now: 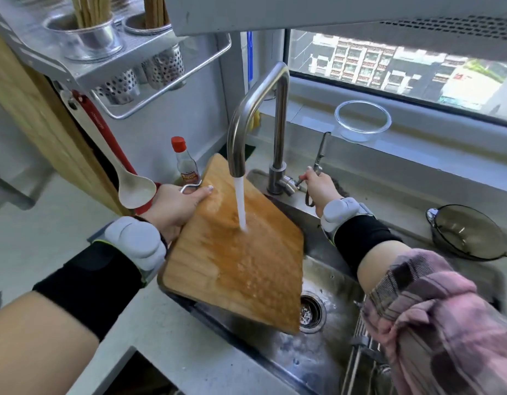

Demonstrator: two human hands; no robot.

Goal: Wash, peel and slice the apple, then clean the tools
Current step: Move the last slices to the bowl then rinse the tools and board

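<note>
Both hands are busy over the sink (318, 357). Left hand (176, 208) grips the wooden cutting board (232, 252) at its upper left edge, thumb laid across the top face and the other fingers curled underneath out of sight, just beside the board's metal hanging loop (189, 187). Right hand (320, 187) reaches past the faucet (258, 109) and closes its fingers round the small lever (299, 181) at the faucet's base.

The board is held above the basin, tilted — its far end raised toward the back wall, its near corner dropping low close to the drain (310, 312). Its long axis runs from upper left, by the sauce bottle (185, 163), down to lower right. A white stream of water (241, 203) falls from the spout onto the middle of the board's top face, and the wet wood below it is darker and beaded with drops.

The left forearm comes in from the lower left, the wrist bent inward over the counter edge; the right forearm stretches from the lower right, nearly straight — each wrist wears a black band with a grey device, and a plaid sleeve (434, 315) is pushed up on the right arm.

A dark glass bowl (469, 232) sits on the counter right of the sink, a clear glass bowl (362, 121) on the window ledge, and a pale ladle (132, 186) hangs at left
</note>
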